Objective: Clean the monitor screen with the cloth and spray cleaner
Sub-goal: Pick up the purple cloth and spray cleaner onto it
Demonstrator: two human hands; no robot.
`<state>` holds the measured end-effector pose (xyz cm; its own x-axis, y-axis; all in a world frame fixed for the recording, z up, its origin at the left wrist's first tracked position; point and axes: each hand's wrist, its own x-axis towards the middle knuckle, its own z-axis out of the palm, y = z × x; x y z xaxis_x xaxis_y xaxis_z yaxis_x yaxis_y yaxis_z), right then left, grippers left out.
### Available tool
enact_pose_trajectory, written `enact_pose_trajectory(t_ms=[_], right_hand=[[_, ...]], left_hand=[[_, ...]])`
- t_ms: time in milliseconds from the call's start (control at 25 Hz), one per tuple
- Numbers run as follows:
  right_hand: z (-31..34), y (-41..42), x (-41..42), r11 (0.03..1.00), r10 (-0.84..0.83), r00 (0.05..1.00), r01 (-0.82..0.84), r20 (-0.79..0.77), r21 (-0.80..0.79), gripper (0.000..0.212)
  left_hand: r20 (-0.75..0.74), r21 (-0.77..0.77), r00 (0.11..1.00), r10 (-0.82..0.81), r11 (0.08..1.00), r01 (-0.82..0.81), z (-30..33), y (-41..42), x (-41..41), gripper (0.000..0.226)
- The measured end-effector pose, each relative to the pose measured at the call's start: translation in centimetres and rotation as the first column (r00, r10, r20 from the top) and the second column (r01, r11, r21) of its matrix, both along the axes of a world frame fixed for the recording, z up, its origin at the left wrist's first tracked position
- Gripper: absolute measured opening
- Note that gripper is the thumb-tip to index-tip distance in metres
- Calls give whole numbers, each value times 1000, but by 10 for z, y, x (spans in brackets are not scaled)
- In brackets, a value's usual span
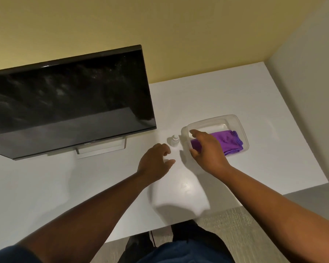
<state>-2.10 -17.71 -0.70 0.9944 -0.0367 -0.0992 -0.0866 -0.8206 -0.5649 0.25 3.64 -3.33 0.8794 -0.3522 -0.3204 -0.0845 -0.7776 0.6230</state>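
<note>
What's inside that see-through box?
Inside the clear box lies a folded purple cloth. The right hand reaches over the box's near-left end and covers part of the cloth, so anything beneath the hand cannot be seen.

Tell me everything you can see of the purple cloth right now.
The purple microfibre-looking cloth lies folded, roughly flat, inside the clear rectangular plastic tub on the white desk, to the right of the small white spray bottle. It fills the tub's near half; the far half is bare. Its right edge shows stitched hems and layered folds. The right hand hovers over its left end, fingers spread and hiding that part; whether they touch it cannot be told.
</note>
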Motion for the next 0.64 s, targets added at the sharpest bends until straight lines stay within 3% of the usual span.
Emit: enact_pose_trajectory(t_ms=[120, 320, 400, 520, 640], right_hand=[[2, -21, -15, 997, -72, 997, 72, -23, 1, 48], [-2, -64, -22, 991, -132, 990, 132, -42, 10, 26], [-4, -78, -19, 993, -121, 989, 120, -82, -21, 29], [-8, -96, -9, 994, -73, 983, 59, -171, -88, 33], [-14, -106, 6, 988, 39, 967, -76, -250, -137, 20]], left_hand=[[15, -91, 987, -157, 983, 158, 18, -26, -7, 34], [226, -126, 922, -313, 930, 346, 39, -80, 0, 57], [233, -43, 905, -357, 926, 376, 42, -99, 11, 80], [85, 194, 897, -434, 890, 413, 36, -121, 28, 125], [-1, 348, 890, -457, 834, 428, 21, -131, 41, 144]])
